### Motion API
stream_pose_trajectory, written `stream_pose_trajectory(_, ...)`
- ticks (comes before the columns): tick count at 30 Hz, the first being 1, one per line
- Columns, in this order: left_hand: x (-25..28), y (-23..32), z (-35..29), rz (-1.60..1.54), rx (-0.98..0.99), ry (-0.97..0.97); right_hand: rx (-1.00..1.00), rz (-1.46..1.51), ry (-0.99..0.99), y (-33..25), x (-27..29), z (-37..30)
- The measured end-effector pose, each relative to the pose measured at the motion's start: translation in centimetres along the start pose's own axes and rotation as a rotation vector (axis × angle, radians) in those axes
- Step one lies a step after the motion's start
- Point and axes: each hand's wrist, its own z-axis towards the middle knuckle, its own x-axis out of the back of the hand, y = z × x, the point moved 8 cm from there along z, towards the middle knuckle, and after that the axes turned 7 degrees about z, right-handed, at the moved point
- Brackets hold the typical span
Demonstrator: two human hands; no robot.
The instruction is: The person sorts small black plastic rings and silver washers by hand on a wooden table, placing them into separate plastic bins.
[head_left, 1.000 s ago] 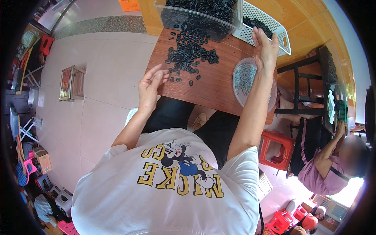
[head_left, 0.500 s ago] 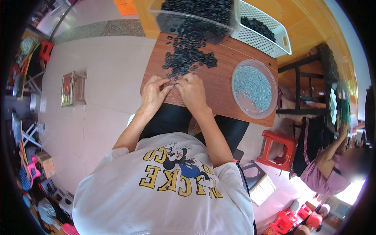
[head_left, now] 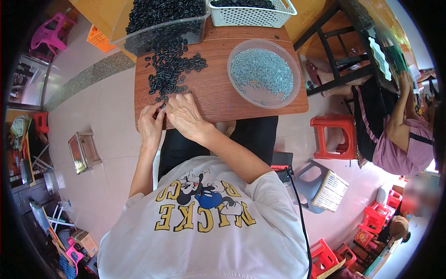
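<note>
My left hand (head_left: 151, 124) is closed in a pinch at the table's near left edge, a small black plastic piece (head_left: 162, 105) at its fingertips. Beside it, my right hand (head_left: 185, 115) has its fingers bent and drawn together against the same spot; what they hold is hidden. Just beyond the fingertips lies a loose pile of small black oval plastic pieces (head_left: 169, 69). It trails back to a clear plastic tub (head_left: 134, 45) heaped with the same pieces.
A round clear tray (head_left: 251, 96) of small silvery pins or screws stands right on the brown wooden table (head_left: 211, 86). Behind is a white perforated basket (head_left: 253, 19) with black pieces. A red stool (head_left: 333, 122) and a seated person (head_left: 402, 139) are at right.
The view has turned, so the table and hands sit farther left and the tub higher. Both hands stay together at the near end of the pile.
</note>
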Motion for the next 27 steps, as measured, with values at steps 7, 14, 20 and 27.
stream_pose_trajectory(7, 0.1, 0.4, 0.3, -0.128, 0.045, 0.03, 0.019, 0.03, 0.042, -0.1, 1.2, -1.6)
stream_pose_trajectory(14, 0.5, -0.8, -0.3, -0.214, 0.095, 0.07, 0.003, 0.174, 0.09, 0.3, 1.8, -2.0)
stream_pose_trajectory(20, 0.2, -1.8, 0.0, -0.366, 0.116, 0.092, -0.051, 0.081, 0.007, 0.7, 1.1, -1.5)
stream_pose_trajectory(27, 0.0, 0.5, 0.8, -0.477, 0.088, 0.076, -0.018, 0.044, -0.1, 0.4, 0.9, -0.7)
